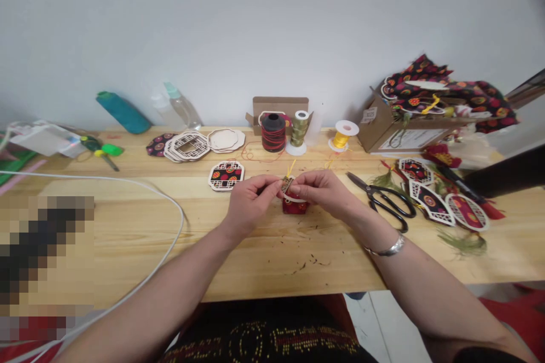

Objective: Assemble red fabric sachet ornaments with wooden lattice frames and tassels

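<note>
My left hand [253, 198] and my right hand [323, 190] meet over the table, thumbs and fingertips pinched on a small pendant [294, 206] with red patterned fabric and a pale rim. A dark gold patterned piece [286, 185] shows at its top between the fingertips, and a yellow cord [291, 168] sticks up from there. Fingers hide part of the pendant. Left of it lies a flat octagonal fabric piece with a white lattice frame [226, 176]. Black-handled scissors [389, 198] rest beside my right forearm.
Along the wall stand a red-and-black thread spool [273, 133], a green thread cone [298, 131] and a yellow cord spool [341, 136]. Lattice frames [187, 146] are stacked left. Finished-looking ornaments [432, 201] and a fabric-filled carton [400, 130] sit right. A white cable [181, 210] loops left.
</note>
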Available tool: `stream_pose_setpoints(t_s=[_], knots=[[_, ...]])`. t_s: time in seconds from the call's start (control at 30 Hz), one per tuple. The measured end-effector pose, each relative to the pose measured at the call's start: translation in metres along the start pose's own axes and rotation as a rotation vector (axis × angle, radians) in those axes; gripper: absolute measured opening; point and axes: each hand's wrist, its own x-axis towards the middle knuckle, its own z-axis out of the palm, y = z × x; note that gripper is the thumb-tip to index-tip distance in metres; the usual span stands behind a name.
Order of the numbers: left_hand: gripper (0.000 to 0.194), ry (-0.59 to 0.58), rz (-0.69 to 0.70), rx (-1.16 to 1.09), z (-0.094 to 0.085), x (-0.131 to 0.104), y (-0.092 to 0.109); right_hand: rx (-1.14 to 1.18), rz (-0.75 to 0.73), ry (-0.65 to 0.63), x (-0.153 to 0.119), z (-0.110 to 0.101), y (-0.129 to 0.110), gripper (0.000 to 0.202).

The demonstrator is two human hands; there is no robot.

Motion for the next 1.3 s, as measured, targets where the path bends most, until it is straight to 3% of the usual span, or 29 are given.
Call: stream_pose_setpoints(t_s=[0.23,0.57,1.0,1.23,1.3], knots=[[0.017,0.038,-0.009,0.015,0.000,0.001,-0.001,-0.135,-0.051,-0.024,-0.004,0.007,-0.002,0.032],[0.015,0.043,-0.004,0.011,0.001,0.002,-0.001,-0.559,-0.329,0.023,-0.007,0.013,0.000,0.024],[0.015,0.043,0.012,0.053,0.002,0.001,-0.006,-0.681,-0.431,0.003,-0.013,0.012,-0.003,0.025],[0.017,-0.104,0.121,0.214,0.000,0.004,-0.013,-1.417,-0.879,0.188,-0.013,0.005,0.001,0.023],[0.018,-0.157,0.161,0.244,0.001,0.003,-0.013,-1.535,-0.959,0.200,-0.014,0.002,-0.002,0.024]])
